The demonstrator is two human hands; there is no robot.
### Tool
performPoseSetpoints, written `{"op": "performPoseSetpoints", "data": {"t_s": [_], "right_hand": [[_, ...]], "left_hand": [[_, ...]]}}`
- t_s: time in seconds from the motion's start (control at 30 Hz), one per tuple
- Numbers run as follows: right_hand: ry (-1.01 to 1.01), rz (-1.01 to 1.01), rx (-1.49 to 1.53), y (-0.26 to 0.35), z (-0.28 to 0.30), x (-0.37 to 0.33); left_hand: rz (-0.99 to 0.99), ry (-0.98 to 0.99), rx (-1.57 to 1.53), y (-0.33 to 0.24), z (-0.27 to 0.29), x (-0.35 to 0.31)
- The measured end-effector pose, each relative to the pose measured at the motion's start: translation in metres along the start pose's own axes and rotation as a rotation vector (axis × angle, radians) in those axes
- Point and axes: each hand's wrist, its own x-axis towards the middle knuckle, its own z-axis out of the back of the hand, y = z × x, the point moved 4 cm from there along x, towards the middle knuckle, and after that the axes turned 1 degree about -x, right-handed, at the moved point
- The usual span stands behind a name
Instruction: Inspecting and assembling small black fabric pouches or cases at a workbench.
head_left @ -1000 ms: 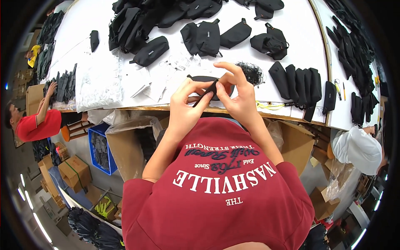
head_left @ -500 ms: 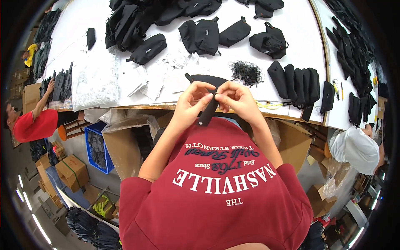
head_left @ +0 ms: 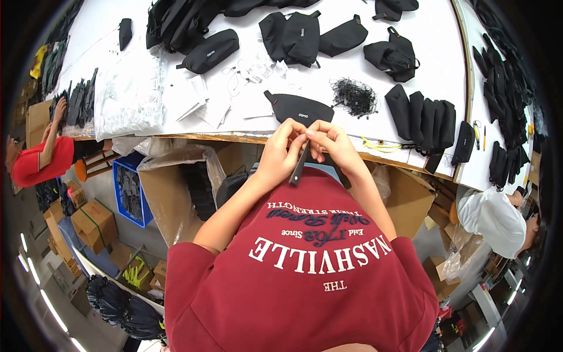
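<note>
At the table's near edge, my left hand and my right hand meet with thumbs and fingertips pinched together. Between them is the upper end of a black strap, whose loose end hangs down in front of my shirt. Whatever small part the fingertips grip is hidden. Just beyond my hands, a black pouch lies on the table with a small tab at its left end. Whether the strap joins this pouch cannot be seen.
Black pouches are heaped at the back of the white table. A tangle of black cords and a row of pouches lie right. White tags and a clear plastic bag lie left. Co-workers are at both sides.
The strap has turned from broad side to nearly edge-on. The pouch beyond my hands now shows more of its front. My hands stay pinched together, and the whole view has shifted slightly.
</note>
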Motion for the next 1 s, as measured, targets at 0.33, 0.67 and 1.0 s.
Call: {"op": "performPoseSetpoints", "data": {"t_s": [0.33,0.67,1.0], "right_hand": [[0.025,0.011,0.047,0.011,0.015,0.009],[-0.186,0.234,-0.116,0.04,0.028,-0.012],[-0.564,0.424,-0.821,0.053,0.004,-0.016]], "left_hand": [[0.193,-0.355,0.254,0.112,0.059,0.053],[0.344,-0.512,-0.117,0.136,0.063,0.09],[0.351,-0.009,-0.531,0.0,0.012,0.035]]}}
